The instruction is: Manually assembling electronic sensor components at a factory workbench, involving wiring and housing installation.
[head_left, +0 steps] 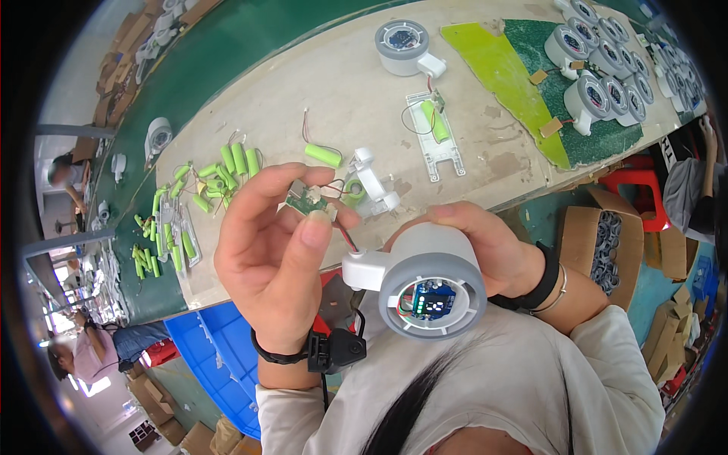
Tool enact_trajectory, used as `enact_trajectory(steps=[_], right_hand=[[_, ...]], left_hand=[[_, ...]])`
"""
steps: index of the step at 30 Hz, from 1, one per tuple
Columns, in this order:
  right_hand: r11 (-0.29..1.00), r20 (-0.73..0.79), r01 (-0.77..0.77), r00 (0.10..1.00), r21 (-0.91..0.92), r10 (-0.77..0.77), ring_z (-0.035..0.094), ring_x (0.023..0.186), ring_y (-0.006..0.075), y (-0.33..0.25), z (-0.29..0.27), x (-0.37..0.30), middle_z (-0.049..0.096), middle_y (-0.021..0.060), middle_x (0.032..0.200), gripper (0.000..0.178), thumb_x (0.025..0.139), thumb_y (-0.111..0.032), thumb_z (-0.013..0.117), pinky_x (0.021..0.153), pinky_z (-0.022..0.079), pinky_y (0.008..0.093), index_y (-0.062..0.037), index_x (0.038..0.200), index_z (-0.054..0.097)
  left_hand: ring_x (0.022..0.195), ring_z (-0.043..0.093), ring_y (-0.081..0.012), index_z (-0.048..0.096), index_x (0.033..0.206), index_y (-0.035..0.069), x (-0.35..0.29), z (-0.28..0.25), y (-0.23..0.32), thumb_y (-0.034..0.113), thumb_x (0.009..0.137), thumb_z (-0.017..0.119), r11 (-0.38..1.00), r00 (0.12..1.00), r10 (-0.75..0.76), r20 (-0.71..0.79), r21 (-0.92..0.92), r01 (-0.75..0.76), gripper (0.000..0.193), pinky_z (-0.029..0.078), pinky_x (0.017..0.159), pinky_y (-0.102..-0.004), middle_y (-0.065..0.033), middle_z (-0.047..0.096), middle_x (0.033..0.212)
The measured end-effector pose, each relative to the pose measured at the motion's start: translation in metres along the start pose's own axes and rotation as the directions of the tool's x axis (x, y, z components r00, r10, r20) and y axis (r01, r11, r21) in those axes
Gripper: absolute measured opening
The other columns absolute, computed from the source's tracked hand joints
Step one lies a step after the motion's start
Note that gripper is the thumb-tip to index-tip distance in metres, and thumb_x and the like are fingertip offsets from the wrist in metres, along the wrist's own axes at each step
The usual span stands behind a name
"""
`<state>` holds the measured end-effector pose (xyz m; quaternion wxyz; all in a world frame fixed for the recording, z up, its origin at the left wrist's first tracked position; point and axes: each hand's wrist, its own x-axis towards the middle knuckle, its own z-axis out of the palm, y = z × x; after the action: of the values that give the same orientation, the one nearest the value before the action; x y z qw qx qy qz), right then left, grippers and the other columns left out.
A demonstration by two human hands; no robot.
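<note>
My left hand (265, 262) pinches a small green circuit board (306, 199) between thumb and fingers. Red and black wires (348, 239) run from it into the white arm of a small fan head (431, 249). That round white-and-grey head is gripped from its far side by my right hand (502, 246); some fingers are hidden behind it. Inside its grey ring a blue circuit board (432, 300) shows with a lit display. Just beyond my left hand lie a green battery cell (324, 156) with wires and a white plastic bracket (370, 180).
Loose green battery cells (220, 178) pile up on the table's left. A second fan head (402, 47) is wired to an opened white case (440, 140). Several more fan heads (595, 95) stand far right. A blue bin (220, 364) and cardboard box (575, 235) flank me below the table edge.
</note>
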<state>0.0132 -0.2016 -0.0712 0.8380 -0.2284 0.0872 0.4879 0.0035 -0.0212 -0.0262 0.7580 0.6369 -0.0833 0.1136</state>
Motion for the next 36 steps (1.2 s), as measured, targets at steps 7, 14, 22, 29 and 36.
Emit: enact_trajectory(steps=[7, 14, 22, 29, 36], right_hand=[[0.996, 0.088, 0.013, 0.996, 0.093, -0.022, 0.061, 0.082, 0.0207, 0.005, -0.013, 0.004, 0.061, 0.0185, 0.095, 0.049, 0.089, -0.030, 0.032, 0.074, 0.049, 0.0304, 0.0105, 0.106, 0.052], [0.989, 0.144, -0.009, 0.990, 0.144, -0.012, 0.061, 0.082, 0.0206, 0.009, -0.014, 0.007, 0.060, 0.0175, 0.096, 0.050, 0.089, -0.032, 0.031, 0.074, 0.049, 0.0304, 0.0098, 0.106, 0.051], [0.987, 0.128, -0.048, 0.991, 0.153, 0.029, 0.061, 0.082, 0.0205, 0.005, -0.010, 0.012, 0.060, 0.0171, 0.097, 0.050, 0.089, -0.035, 0.032, 0.073, 0.050, 0.0301, 0.0081, 0.107, 0.051], [0.968, 0.103, -0.019, 0.995, 0.251, -0.007, 0.059, 0.090, 0.0182, -0.007, -0.006, 0.025, 0.058, 0.0101, 0.101, 0.046, 0.093, -0.039, 0.031, 0.078, 0.049, 0.0313, -0.0006, 0.108, 0.050], [0.961, -0.149, 0.239, 0.964, 0.139, -0.218, 0.049, 0.105, 0.0245, -0.047, 0.009, 0.034, 0.052, 0.0161, 0.112, 0.042, 0.093, -0.035, 0.035, 0.092, 0.038, 0.0352, -0.0004, 0.115, 0.044]], left_hand=[[0.073, 0.061, -0.0226, 0.047, 0.111, -0.007, 0.000, 0.000, -0.002, 0.003, 0.078, 0.061, 0.999, 1.000, -0.028, 0.002, -0.032, 0.028, 0.038, 0.050, 0.061, -0.0285, -0.0197, 0.055, 0.101], [0.073, 0.061, -0.0226, 0.047, 0.111, -0.007, -0.003, -0.005, -0.004, 0.004, 0.078, 0.061, 0.999, 1.000, 0.015, 0.013, 0.038, -0.015, 0.038, 0.051, 0.059, -0.0278, -0.0202, 0.056, 0.100], [0.072, 0.057, -0.0210, 0.045, 0.114, -0.006, -0.001, -0.008, -0.006, 0.010, 0.079, 0.060, 0.999, 0.999, -0.033, 0.010, 0.042, 0.032, 0.042, 0.047, 0.063, -0.0292, -0.0178, 0.053, 0.103], [0.075, 0.057, -0.0187, 0.045, 0.115, -0.004, 0.027, -0.008, -0.004, 0.008, 0.084, 0.053, 0.969, 0.982, -0.183, -0.043, -0.178, 0.173, 0.034, 0.049, 0.062, -0.0301, -0.0152, 0.053, 0.104], [0.082, 0.055, -0.0180, 0.042, 0.113, -0.006, 0.151, -0.031, -0.015, 0.005, 0.084, 0.052, 0.966, 0.964, -0.258, -0.057, -0.041, 0.256, 0.033, 0.048, 0.075, -0.0284, -0.0140, 0.053, 0.102]])
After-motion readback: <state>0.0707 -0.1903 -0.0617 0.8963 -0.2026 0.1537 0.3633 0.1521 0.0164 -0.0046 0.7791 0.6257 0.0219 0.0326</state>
